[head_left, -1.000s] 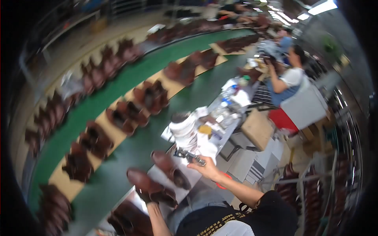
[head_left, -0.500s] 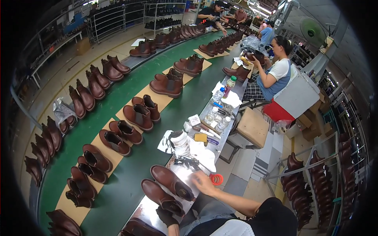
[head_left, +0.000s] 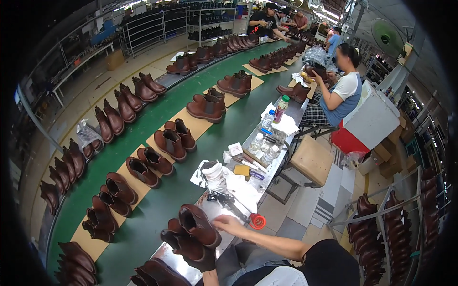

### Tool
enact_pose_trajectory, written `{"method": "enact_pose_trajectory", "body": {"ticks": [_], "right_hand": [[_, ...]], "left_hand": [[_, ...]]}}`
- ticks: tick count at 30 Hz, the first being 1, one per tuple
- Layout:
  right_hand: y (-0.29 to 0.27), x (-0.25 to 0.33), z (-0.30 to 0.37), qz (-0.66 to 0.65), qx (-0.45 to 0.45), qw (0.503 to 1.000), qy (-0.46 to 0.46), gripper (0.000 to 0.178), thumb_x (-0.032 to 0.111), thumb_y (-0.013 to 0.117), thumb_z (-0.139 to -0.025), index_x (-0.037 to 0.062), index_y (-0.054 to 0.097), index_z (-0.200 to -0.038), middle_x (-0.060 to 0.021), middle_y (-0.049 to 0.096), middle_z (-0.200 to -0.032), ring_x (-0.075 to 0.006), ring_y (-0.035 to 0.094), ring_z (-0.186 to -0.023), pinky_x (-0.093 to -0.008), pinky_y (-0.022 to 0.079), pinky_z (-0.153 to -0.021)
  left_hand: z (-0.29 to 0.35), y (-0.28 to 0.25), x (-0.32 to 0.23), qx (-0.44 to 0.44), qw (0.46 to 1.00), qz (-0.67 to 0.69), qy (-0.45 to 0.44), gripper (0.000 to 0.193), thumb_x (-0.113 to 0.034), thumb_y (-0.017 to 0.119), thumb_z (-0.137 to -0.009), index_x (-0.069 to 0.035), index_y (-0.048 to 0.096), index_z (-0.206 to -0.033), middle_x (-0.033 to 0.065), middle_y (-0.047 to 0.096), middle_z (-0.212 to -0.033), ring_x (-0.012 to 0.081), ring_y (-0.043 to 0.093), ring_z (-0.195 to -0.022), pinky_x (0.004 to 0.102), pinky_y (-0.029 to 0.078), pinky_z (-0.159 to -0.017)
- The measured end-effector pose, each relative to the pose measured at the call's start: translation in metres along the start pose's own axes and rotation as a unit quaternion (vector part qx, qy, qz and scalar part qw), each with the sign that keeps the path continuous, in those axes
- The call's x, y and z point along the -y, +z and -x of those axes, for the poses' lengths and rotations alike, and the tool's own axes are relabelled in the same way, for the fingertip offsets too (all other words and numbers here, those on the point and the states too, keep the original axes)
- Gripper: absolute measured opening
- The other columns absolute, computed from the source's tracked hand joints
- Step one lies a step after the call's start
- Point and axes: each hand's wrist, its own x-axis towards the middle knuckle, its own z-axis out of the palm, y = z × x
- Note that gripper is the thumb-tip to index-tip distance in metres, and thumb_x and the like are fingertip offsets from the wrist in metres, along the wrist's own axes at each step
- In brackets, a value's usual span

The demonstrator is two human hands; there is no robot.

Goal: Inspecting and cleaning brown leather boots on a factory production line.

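Note:
A pair of brown ankle boots is in front of me at the work table's near edge. My left hand (head_left: 202, 261), in a dark glove, is closed on the nearer boot (head_left: 183, 244) from below; most of its fingers are hidden beneath it. Leaning against that one is the other boot (head_left: 202, 228), its dark opening turned upward. Bare and with fingers stretched out, my right hand (head_left: 230, 225) has its fingertips at this boot's right side. I cannot tell whether they press on it. Close by lie white cloths (head_left: 241, 190) and a red ring-shaped roll (head_left: 257, 220).
A green conveyor (head_left: 143, 121) carries several boot pairs on tan cardboard (head_left: 188, 125). Bottles (head_left: 281, 107), pens and a yellow sponge (head_left: 242, 170) sit along the table. A stool (head_left: 307, 159) stands at right, near a seated co-worker (head_left: 341, 90). Boot racks (head_left: 367, 233) are lower right.
The boot pair has been turned from lying toe-away to standing with openings upward, and shifted slightly left. My right hand has moved left to the boot's side. The whole view has shifted a little.

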Motion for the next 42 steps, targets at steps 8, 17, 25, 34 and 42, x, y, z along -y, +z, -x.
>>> {"method": "enact_pose_trajectory", "body": {"ticks": [8, 17, 25, 34, 42], "right_hand": [[-0.072, -0.047, -0.05, 0.13, -0.009, 0.989, -0.076, 0.046, 0.03, 0.081, -0.066, 0.0, 0.062, -0.096, -0.0025, 0.062, -0.078, -0.0099, 0.055, -0.071, -0.0279, 0.047, -0.061], [-0.062, -0.036, -0.089, 0.057, -0.083, 0.987, -0.127, 0.044, 0.034, 0.071, -0.079, -0.0055, 0.057, -0.09, -0.0065, 0.06, -0.072, -0.0136, 0.056, -0.069, -0.0287, 0.046, -0.066], [-0.09, 0.102, 0.056, -0.007, 0.052, 0.985, -0.162, 0.022, 0.006, 0.064, -0.084, -0.0048, 0.061, -0.103, -0.003, 0.063, -0.084, -0.0069, 0.055, -0.076, -0.0218, 0.045, -0.07], [-0.084, 0.162, 0.077, 0.188, 0.097, 0.941, -0.263, 0.024, 0.0, 0.065, -0.08, -0.0088, 0.059, -0.102, -0.0005, 0.056, -0.065, -0.005, 0.057, -0.066, -0.019, 0.046, -0.062], [-0.093, 0.165, 0.094, 0.082, 0.109, 0.955, -0.264, 0.03, -0.004, 0.064, -0.079, -0.0105, 0.057, -0.107, -0.0031, 0.06, -0.07, -0.0131, 0.066, -0.073, -0.0238, 0.05, -0.064]], "left_hand": [[-0.022, 0.014, -0.056, -0.021, 0.989, -0.133, 0.057, 0.053, -0.036, 0.069, -0.071, -0.008, 0.054, -0.114, 0.0094, 0.057, -0.112, 0.024, 0.057, -0.099, 0.0356, 0.045, -0.086], [-0.043, 0.01, -0.076, 0.078, 0.785, 0.613, -0.036, 0.047, -0.031, 0.049, -0.088, -0.006, 0.04, -0.127, 0.0106, 0.052, -0.125, 0.0214, 0.053, -0.11, 0.0379, 0.045, -0.094], [-0.053, 0.015, -0.067, 0.032, 0.763, 0.637, -0.105, 0.056, -0.044, 0.048, -0.086, -0.009, 0.036, -0.129, 0.012, 0.047, -0.128, 0.0265, 0.048, -0.117, 0.0447, 0.041, -0.098], [-0.046, 0.021, -0.085, 0.072, 0.781, 0.617, -0.067, 0.066, -0.053, 0.037, -0.084, -0.016, 0.031, -0.137, 0.0145, 0.033, -0.14, 0.0383, 0.031, -0.129, 0.0638, 0.025, -0.102], [-0.045, 0.019, -0.088, 0.1, 0.767, 0.634, -0.022, 0.056, -0.041, 0.035, -0.089, -0.01, 0.033, -0.135, 0.0118, 0.045, -0.132, 0.0256, 0.044, -0.121, 0.045, 0.037, -0.101]]}}
